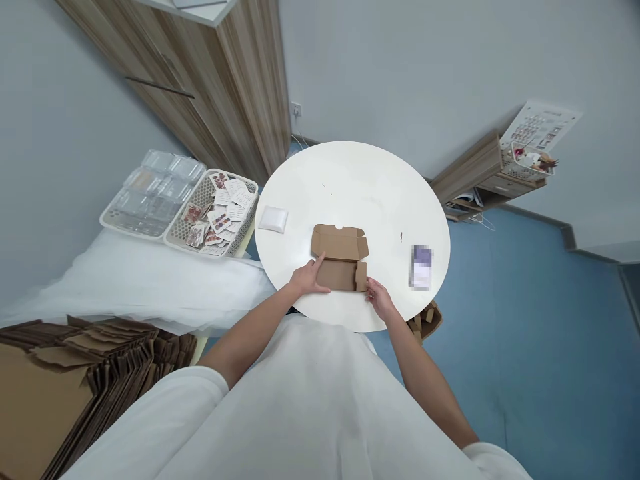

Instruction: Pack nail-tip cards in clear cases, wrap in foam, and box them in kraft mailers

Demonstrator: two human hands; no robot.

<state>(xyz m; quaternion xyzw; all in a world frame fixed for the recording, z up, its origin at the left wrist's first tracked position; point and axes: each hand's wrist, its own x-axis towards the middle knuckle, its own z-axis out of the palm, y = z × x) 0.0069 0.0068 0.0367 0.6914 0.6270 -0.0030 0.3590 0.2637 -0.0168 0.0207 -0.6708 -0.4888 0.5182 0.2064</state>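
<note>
On the round white table (350,193) lies a small brown cardboard box (336,275), partly folded, its lid (340,241) laid back away from me. My left hand (307,277) grips the box's left end, thumb stretched along the side and fingers along the front edge. At the right end a narrow flap (361,276) stands folded inward. My right hand (380,297) has its fingers closed at that end, on the outer side of the flap. The inside of the box that shows is bare.
A white padded packet (273,219) lies to the left, a blurred purple-and-white item (421,268) to the right. Left of the table are baskets of printed cards (227,207) and clear plastic cases (155,187), white sheeting (150,277) and stacked flat cardboard (110,380). A carton (431,321) stands below right.
</note>
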